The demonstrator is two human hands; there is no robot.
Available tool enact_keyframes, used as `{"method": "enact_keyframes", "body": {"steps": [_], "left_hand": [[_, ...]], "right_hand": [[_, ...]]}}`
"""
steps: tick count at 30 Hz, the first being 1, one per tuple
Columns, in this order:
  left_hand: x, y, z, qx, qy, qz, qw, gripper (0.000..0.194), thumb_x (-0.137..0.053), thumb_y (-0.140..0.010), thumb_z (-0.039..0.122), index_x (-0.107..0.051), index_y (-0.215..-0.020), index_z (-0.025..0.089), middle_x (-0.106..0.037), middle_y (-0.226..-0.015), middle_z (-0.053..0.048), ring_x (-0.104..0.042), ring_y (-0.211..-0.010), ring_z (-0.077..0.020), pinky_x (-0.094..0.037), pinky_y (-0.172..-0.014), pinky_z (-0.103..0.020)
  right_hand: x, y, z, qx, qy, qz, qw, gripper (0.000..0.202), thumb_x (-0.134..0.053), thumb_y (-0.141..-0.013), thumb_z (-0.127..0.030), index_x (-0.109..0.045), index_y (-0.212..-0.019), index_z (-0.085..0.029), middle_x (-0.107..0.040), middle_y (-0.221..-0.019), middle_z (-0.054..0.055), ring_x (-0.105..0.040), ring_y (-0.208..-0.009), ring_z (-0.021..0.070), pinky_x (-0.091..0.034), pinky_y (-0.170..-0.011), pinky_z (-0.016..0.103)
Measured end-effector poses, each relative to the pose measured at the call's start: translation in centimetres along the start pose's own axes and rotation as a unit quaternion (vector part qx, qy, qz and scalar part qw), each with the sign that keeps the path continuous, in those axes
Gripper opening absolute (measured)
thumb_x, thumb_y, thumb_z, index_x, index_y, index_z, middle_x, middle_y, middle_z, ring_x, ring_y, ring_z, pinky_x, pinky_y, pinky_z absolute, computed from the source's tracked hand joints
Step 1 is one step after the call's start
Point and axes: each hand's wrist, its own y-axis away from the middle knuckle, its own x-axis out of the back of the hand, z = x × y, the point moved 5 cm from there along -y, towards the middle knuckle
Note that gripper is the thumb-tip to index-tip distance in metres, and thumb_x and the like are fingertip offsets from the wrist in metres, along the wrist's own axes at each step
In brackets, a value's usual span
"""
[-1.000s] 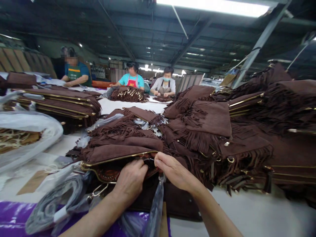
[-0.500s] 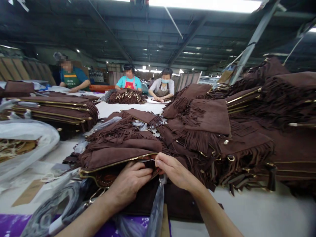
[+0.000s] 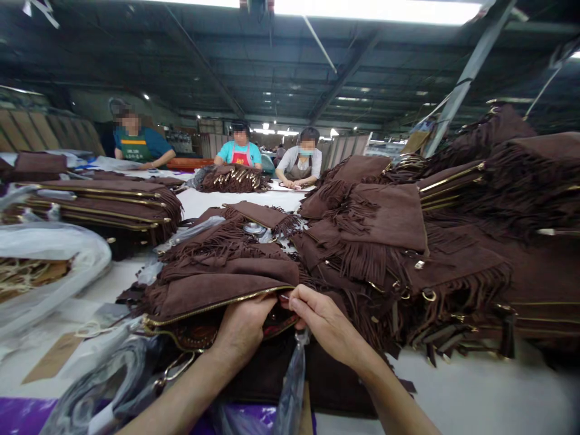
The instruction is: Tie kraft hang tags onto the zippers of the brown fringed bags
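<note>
A brown fringed bag [image 3: 203,296] lies on the desk [image 3: 475,393] just below the middle of the view, its gold zip [image 3: 226,300] open toward six o'clock. The left hand [image 3: 242,332] reaches into the mouth; its fingertips are hidden, so whether it grips anything cannot be told. The right hand [image 3: 321,317] pinches the bag's edge at the three o'clock end of the zip. From the bag, a plastic-wrapped coil [image 3: 102,386] lies at eight o'clock, a stack of bags [image 3: 99,199] at ten, and a heap of fringed bags [image 3: 385,217] at two. Beyond, around twelve, two people [image 3: 238,154] lean over the desk.
</note>
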Motion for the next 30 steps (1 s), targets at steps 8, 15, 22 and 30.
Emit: {"method": "enact_keyframes", "body": {"steps": [8,15,22,30], "left_hand": [[0.2,0.6,-0.9,0.044,0.163,-0.056,0.984,0.036,-0.038,-0.086,0.01,-0.072,-0.093,0.021,-0.074,-0.103,-0.002,-0.065,-0.1,-0.0185,-0.049,-0.093,-0.029],[0.4,0.5,-1.2,0.025,0.131,-0.06,0.989,0.037,-0.038,-0.085,0.008,-0.068,-0.102,0.02,-0.073,-0.107,-0.005,-0.064,-0.102,-0.0193,-0.048,-0.096,-0.03],[0.3,-0.3,-1.3,0.01,0.046,-0.023,0.999,0.051,-0.04,-0.084,0.003,-0.061,-0.127,0.02,-0.07,-0.118,-0.007,-0.061,-0.113,-0.022,-0.041,-0.11,-0.039],[-0.5,-0.3,-0.6,0.024,0.068,-0.025,0.997,0.056,-0.04,-0.081,-0.001,-0.058,-0.13,0.021,-0.071,-0.119,-0.005,-0.06,-0.117,-0.0227,-0.039,-0.111,-0.041]], "right_hand": [[-0.3,0.1,-0.5,0.006,-0.022,-0.01,1.0,0.025,-0.04,-0.097,-0.033,-0.057,-0.085,-0.019,-0.067,-0.082,0.001,-0.056,-0.06,0.0125,-0.043,-0.059,0.024],[-2.2,0.2,-0.7,0.039,0.222,-0.02,0.974,0.023,-0.039,-0.098,-0.016,-0.05,-0.079,-0.022,-0.06,-0.072,-0.002,-0.056,-0.069,0.0155,-0.038,-0.065,0.026],[-2.7,-0.4,-0.6,0.02,0.29,0.04,0.956,0.02,-0.041,-0.097,-0.011,-0.057,-0.091,-0.021,-0.069,-0.087,0.004,-0.064,-0.079,0.0168,-0.037,-0.066,0.025],[-2.4,-0.8,0.0,-0.004,0.341,0.062,0.938,0.02,-0.051,-0.083,-0.003,-0.061,-0.073,-0.017,-0.069,-0.077,0.006,-0.064,-0.073,0.0187,-0.037,-0.065,0.026]]}}
